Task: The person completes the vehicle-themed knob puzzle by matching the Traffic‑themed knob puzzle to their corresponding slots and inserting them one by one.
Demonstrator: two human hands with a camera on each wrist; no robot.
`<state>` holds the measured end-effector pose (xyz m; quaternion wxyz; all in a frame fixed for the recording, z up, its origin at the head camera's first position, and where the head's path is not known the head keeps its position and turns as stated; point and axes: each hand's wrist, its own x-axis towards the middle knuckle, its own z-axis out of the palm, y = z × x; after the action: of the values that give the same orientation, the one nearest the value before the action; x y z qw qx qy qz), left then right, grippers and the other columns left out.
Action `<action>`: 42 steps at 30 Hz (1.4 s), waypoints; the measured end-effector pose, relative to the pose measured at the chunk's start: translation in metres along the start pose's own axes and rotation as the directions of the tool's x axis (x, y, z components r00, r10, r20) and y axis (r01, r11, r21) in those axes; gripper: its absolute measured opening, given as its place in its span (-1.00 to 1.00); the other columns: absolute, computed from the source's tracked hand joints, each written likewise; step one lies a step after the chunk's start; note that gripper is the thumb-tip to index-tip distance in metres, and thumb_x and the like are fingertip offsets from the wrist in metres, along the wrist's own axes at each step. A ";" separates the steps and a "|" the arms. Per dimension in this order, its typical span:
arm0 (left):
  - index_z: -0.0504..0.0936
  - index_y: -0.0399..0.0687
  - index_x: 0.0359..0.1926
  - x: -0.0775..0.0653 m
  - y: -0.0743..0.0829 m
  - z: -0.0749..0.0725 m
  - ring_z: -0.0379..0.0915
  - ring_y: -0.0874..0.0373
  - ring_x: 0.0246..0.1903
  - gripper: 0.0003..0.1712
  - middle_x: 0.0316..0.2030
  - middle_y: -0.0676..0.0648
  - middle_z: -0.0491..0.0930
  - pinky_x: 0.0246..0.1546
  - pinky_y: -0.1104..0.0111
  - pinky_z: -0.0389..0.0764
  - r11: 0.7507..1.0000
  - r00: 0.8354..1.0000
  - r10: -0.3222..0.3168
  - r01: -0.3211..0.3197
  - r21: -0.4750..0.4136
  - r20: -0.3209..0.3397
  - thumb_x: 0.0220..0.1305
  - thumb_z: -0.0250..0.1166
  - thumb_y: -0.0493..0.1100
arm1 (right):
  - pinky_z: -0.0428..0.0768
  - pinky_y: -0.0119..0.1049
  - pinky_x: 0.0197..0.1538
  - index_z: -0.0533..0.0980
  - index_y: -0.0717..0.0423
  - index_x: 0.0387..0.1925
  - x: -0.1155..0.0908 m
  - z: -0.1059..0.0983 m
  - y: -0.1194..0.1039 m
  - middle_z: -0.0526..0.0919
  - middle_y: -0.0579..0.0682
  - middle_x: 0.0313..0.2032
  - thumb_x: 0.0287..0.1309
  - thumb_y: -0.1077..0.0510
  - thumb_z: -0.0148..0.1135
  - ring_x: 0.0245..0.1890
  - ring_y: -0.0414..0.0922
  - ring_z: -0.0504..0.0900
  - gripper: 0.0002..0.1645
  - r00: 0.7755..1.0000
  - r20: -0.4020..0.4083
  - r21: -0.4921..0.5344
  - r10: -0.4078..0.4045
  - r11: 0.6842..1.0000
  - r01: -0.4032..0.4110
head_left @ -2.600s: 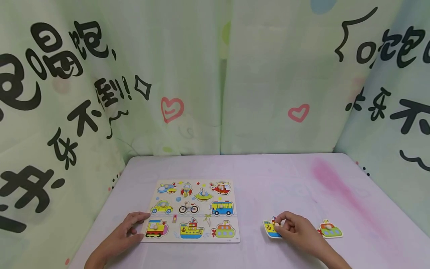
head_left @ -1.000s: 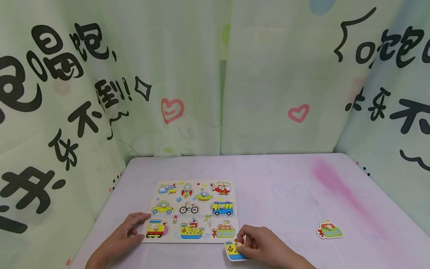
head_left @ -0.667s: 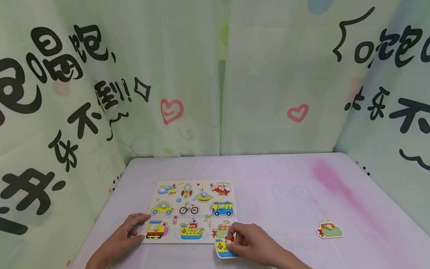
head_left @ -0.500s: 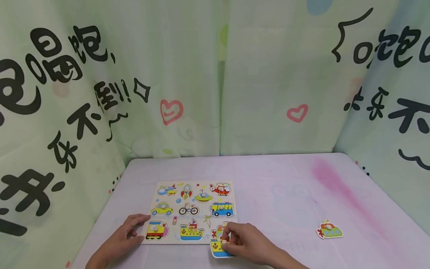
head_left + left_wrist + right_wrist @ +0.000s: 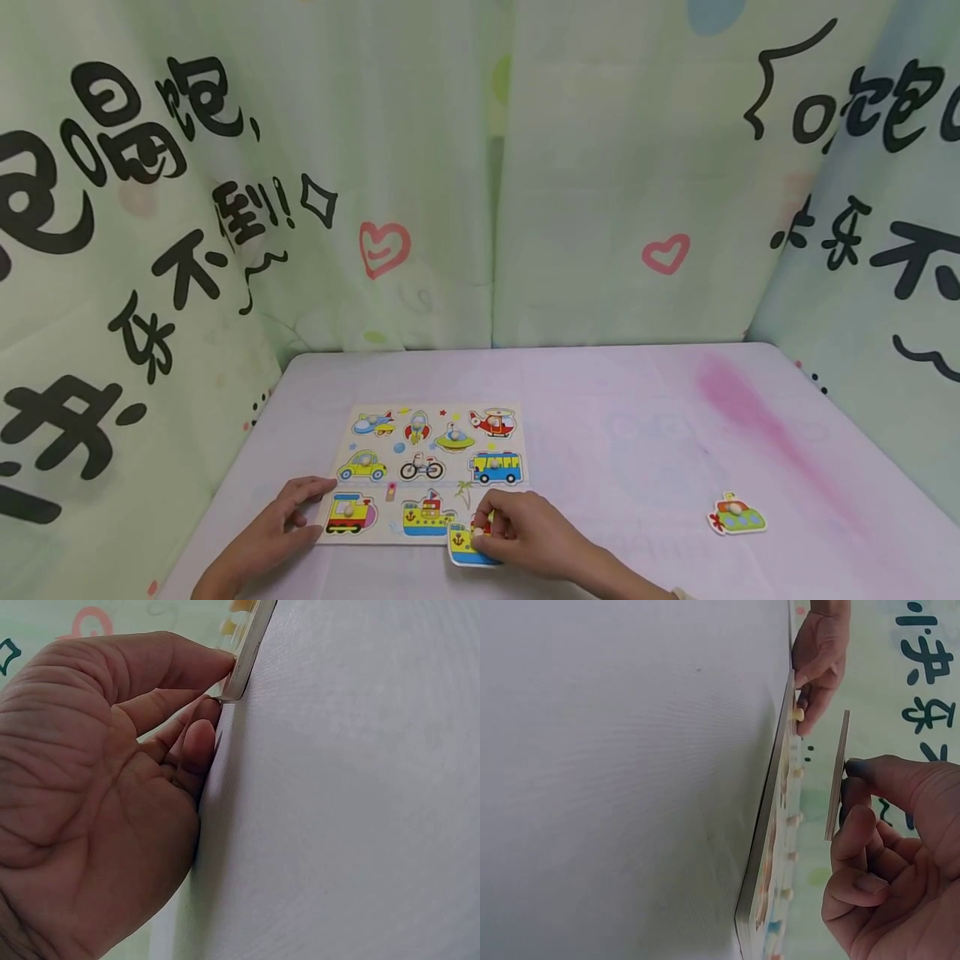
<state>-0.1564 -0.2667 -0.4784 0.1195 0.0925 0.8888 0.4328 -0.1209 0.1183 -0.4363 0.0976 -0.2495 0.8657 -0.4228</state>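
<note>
My right hand [image 5: 528, 533] pinches a yellow-and-blue boat puzzle piece [image 5: 465, 550] by its knob. The piece overlaps the front edge of the puzzle board [image 5: 389, 512], just right of the board's boat picture. In the right wrist view the piece [image 5: 839, 776] appears edge-on, tilted and raised off the board's knobbed face, with the right hand [image 5: 904, 847] behind it. My left hand [image 5: 273, 525] touches the board's left edge near the front corner; its thumb and fingers [image 5: 225, 666] meet that edge. Behind the right hand, the board's submarine picture is hidden.
A green submarine puzzle piece [image 5: 737, 514] lies on the table [image 5: 622, 417] to the right. Knobs stand up from several vehicle pieces on the board, including a bus [image 5: 495, 467] and a train [image 5: 349, 513]. A patterned curtain [image 5: 585, 167] surrounds the table at back and sides.
My right hand has carried the boat piece leftward from beside the submarine piece to the board's front edge, passing over the submarine picture. The left hand and the board have stayed put.
</note>
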 end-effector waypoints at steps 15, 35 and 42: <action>0.49 -0.15 0.36 0.001 -0.003 0.001 0.30 0.24 -0.15 -0.29 0.32 -0.23 0.30 -0.17 0.47 0.39 1.000 1.000 0.019 -0.019 0.009 -0.002 0.16 0.43 -0.32 | 0.25 -0.49 -0.52 0.56 -0.05 -0.36 0.025 0.019 -0.007 0.38 -0.30 -0.66 0.19 0.05 0.45 -0.60 -0.41 0.32 -0.82 1.000 -0.025 -0.043 -0.006 0.999 0.005; 0.47 -0.20 0.36 0.001 -0.006 0.000 0.31 0.28 -0.17 -0.31 0.30 -0.28 0.30 -0.17 0.47 0.39 0.996 0.996 0.088 -0.088 -0.004 0.015 0.18 0.42 -0.31 | 0.22 -0.46 -0.54 0.55 -0.06 -0.37 0.054 0.038 -0.010 0.37 -0.28 -0.67 0.17 0.08 0.45 -0.64 -0.37 0.31 -0.82 0.999 -0.015 -0.103 0.048 0.993 -0.049; 0.49 -0.17 0.35 0.001 -0.006 0.000 0.31 0.27 -0.15 -0.31 0.31 -0.26 0.31 -0.16 0.47 0.40 0.998 0.998 0.069 -0.069 0.012 0.001 0.17 0.42 -0.32 | 0.24 -0.45 -0.53 0.54 -0.07 -0.38 0.062 0.042 -0.013 0.37 -0.27 -0.67 0.17 0.09 0.44 -0.64 -0.36 0.31 -0.82 0.999 -0.015 -0.140 0.039 0.989 -0.041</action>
<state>-0.1571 -0.2698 -0.4831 0.1043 0.1241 0.8877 0.4310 -0.1537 0.0511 -0.4494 0.0829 -0.2358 0.8988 -0.3602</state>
